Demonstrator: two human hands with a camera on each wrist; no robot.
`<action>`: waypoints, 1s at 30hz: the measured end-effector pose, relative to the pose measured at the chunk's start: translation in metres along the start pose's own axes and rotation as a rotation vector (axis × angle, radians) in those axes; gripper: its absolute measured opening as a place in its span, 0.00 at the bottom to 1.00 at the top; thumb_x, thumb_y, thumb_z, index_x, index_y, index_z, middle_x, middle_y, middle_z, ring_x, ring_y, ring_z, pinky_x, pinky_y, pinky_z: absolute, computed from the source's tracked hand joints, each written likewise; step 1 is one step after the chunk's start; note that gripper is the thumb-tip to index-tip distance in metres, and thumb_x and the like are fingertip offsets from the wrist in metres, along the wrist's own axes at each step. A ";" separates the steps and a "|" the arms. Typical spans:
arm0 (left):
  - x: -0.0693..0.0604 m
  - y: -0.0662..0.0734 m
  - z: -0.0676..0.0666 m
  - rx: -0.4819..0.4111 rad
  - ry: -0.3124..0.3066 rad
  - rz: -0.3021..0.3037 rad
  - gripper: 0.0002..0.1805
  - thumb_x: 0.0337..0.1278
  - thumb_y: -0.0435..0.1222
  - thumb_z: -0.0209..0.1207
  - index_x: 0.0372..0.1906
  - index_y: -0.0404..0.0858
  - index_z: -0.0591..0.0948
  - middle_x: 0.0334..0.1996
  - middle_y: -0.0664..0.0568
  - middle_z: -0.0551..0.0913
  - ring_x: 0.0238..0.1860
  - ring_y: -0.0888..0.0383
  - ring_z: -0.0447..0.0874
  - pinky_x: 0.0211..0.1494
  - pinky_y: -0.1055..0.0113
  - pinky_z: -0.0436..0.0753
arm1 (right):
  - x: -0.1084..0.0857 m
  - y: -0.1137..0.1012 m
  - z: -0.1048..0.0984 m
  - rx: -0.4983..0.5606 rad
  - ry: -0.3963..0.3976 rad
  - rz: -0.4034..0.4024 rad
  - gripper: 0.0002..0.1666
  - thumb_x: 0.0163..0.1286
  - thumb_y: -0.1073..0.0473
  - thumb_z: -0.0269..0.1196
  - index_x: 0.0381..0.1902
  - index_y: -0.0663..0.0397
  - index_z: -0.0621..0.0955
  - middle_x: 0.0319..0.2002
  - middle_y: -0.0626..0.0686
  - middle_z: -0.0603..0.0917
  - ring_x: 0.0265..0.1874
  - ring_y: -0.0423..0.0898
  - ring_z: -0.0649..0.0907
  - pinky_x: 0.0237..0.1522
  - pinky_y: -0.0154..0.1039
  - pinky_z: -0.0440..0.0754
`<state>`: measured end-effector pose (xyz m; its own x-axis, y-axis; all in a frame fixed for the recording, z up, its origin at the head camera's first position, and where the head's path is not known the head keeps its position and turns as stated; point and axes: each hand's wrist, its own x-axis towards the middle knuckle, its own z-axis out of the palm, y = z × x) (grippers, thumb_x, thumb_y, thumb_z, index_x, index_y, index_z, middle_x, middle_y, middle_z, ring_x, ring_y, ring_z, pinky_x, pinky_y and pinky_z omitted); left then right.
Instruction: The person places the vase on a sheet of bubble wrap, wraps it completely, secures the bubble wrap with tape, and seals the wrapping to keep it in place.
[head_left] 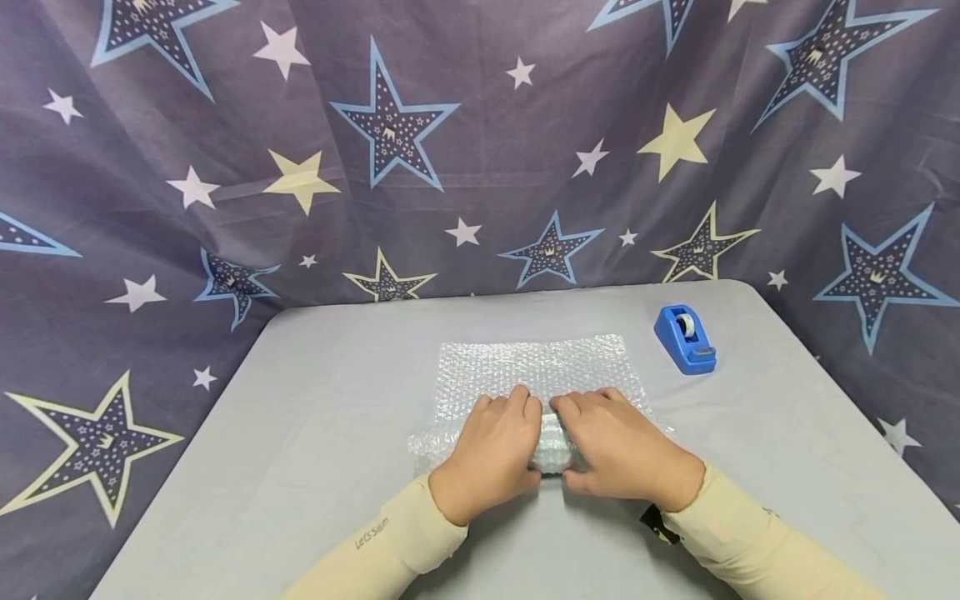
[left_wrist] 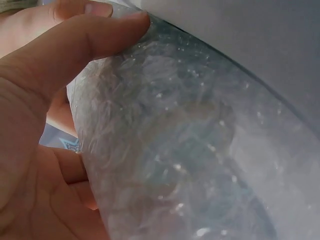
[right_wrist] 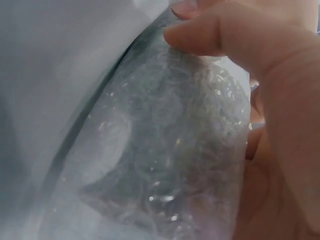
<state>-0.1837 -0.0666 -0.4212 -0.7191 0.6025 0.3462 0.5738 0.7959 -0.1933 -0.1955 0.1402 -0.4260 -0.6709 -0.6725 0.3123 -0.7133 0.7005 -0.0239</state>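
A sheet of bubble wrap (head_left: 525, 367) lies on the table, its near end rolled into a bundle (head_left: 552, 446). My left hand (head_left: 491, 454) grips the bundle from the left, fingers over the top and thumb on the near side. On the right, my right hand (head_left: 622, 446) holds it the same way, a small gap between the two hands. In the left wrist view a curved, dim shape shows through the layers of the bundle (left_wrist: 185, 150); its kind cannot be made out. The right wrist view shows the thumb pressing the crinkled plastic of the bundle (right_wrist: 165, 130).
A blue tape dispenser (head_left: 685, 340) with a roll of tape stands at the back right of the white table (head_left: 322, 400). Behind and beside the table hangs a grey cloth (head_left: 465, 150) printed with stars.
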 end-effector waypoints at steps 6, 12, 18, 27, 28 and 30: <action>0.000 -0.001 0.001 -0.013 -0.001 -0.005 0.37 0.19 0.52 0.80 0.42 0.39 0.77 0.33 0.54 0.74 0.26 0.56 0.76 0.30 0.64 0.62 | 0.002 0.000 0.001 -0.012 0.002 -0.005 0.51 0.41 0.39 0.77 0.61 0.58 0.76 0.49 0.50 0.84 0.49 0.49 0.85 0.55 0.52 0.78; 0.001 -0.002 0.002 -0.031 -0.019 -0.011 0.37 0.21 0.52 0.79 0.44 0.39 0.77 0.35 0.54 0.75 0.27 0.56 0.76 0.31 0.63 0.64 | 0.003 0.001 0.004 -0.051 0.012 -0.010 0.53 0.38 0.39 0.78 0.61 0.59 0.77 0.49 0.51 0.82 0.47 0.49 0.84 0.56 0.55 0.77; 0.001 -0.003 0.002 -0.044 -0.029 -0.014 0.38 0.23 0.52 0.78 0.46 0.39 0.78 0.36 0.53 0.76 0.28 0.56 0.77 0.32 0.62 0.66 | 0.003 0.001 0.005 -0.071 0.015 -0.005 0.57 0.38 0.38 0.79 0.64 0.60 0.76 0.52 0.53 0.83 0.52 0.53 0.84 0.64 0.64 0.73; 0.002 -0.007 0.007 -0.074 -0.048 -0.024 0.39 0.24 0.54 0.77 0.48 0.39 0.78 0.39 0.53 0.77 0.29 0.55 0.78 0.31 0.62 0.68 | 0.002 0.000 0.005 -0.098 0.023 -0.003 0.62 0.38 0.36 0.80 0.69 0.58 0.73 0.58 0.54 0.82 0.58 0.55 0.82 0.67 0.65 0.69; 0.002 -0.008 0.007 -0.080 -0.048 -0.024 0.39 0.24 0.54 0.77 0.48 0.39 0.78 0.39 0.53 0.77 0.29 0.55 0.78 0.31 0.62 0.67 | 0.002 0.000 0.005 -0.105 0.028 -0.005 0.62 0.37 0.36 0.80 0.69 0.58 0.73 0.58 0.54 0.82 0.58 0.55 0.82 0.67 0.65 0.69; 0.002 -0.009 0.008 -0.092 -0.043 -0.023 0.38 0.24 0.53 0.77 0.47 0.39 0.78 0.39 0.53 0.77 0.29 0.55 0.78 0.31 0.62 0.67 | 0.003 0.000 0.006 -0.120 0.041 -0.010 0.62 0.36 0.36 0.81 0.68 0.58 0.74 0.57 0.54 0.82 0.57 0.55 0.81 0.67 0.64 0.69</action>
<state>-0.1935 -0.0717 -0.4262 -0.7478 0.5876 0.3090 0.5888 0.8020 -0.1000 -0.1982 0.1370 -0.4306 -0.6534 -0.6709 0.3506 -0.6888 0.7191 0.0921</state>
